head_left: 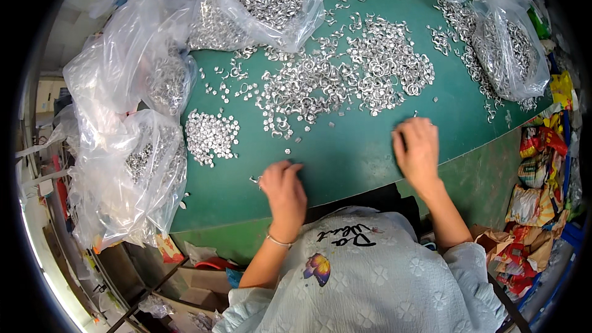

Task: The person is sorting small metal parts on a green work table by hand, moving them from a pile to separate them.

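Observation:
My left hand [285,192] is over the near part of the green tabletop, its fingers bent together; a small silver metal piece [254,179] pokes out at its fingertips. Farther right, my right hand [420,146] rests near the table edge with curled fingers. A tiny silver bit [415,113] shows just beyond its fingertips; whether the fingers grip anything is hidden. Beyond both hands spreads a large heap of small curved silver metal pieces [308,86], joined to another heap [388,65]. At the left lies a separate pile of small roundish silver pieces [211,137].
Clear plastic bags of silver pieces stand at the far left [268,3], along the left edge [154,166] and at the far right [509,55]. The green tabletop [351,157] has a curved near edge. Colourful packages [533,166] line the floor at right.

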A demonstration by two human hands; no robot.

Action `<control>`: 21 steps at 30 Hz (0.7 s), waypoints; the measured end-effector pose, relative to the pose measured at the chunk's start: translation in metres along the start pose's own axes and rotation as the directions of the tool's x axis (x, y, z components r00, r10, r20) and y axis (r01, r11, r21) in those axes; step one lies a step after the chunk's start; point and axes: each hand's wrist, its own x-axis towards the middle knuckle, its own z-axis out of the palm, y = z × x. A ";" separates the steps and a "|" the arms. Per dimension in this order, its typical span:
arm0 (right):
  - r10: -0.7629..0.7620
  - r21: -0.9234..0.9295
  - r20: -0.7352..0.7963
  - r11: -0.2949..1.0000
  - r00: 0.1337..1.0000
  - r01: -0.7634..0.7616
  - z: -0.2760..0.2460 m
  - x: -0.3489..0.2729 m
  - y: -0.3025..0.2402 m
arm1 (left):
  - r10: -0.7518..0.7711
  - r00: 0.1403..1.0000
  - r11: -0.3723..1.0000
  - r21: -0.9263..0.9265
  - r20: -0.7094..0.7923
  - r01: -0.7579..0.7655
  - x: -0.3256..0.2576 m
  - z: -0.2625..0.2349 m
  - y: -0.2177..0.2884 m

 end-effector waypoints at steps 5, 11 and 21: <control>0.075 -0.076 -0.145 0.993 0.987 -0.087 -0.007 0.012 -0.004 | -0.106 0.991 0.992 0.061 -0.083 0.111 -0.001 -0.003 -0.008; -0.158 0.062 0.063 0.986 0.985 0.154 0.014 0.015 -0.016 | 0.100 0.991 0.986 -0.140 0.092 -0.087 0.045 0.019 0.041; -0.101 0.172 0.014 0.980 0.995 0.097 0.002 0.016 -0.016 | 0.307 0.929 0.951 -0.098 0.205 -0.293 0.093 0.064 0.058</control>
